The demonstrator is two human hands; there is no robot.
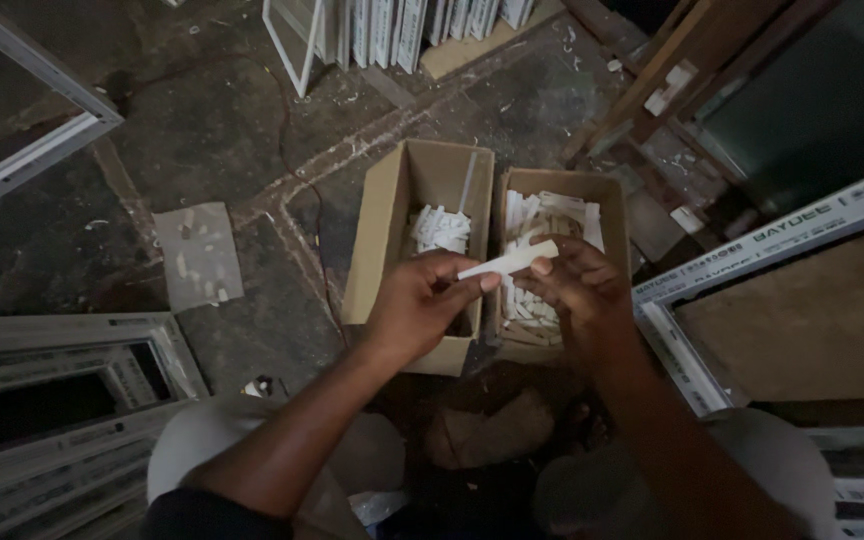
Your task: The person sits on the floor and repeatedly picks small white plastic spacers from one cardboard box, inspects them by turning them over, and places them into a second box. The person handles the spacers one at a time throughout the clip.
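The person's knees (252,450), in pale trousers, sit lowest in the view, with both forearms reaching out over them toward the floor. Far left on the dark concrete floor (202,130) lie white window frames (62,400), and beyond them a grey scrap of sheet (197,255) dotted with pale bits. The left hand (422,305) is curled almost closed, its thumb and fingertips pinching the near end of a short white plastic strip (509,261). That strip is held level above the gap between two open cardboard boxes. The left box (377,240) holds a small heap of similar white pieces at its far end; the right box (612,215) is nearly full of them. The right hand (577,285) hovers over the right box, fingers bent, gripping the strip's other end. Further right, a white frame profile (752,250) slants across the floor beside a brown panel (812,320).
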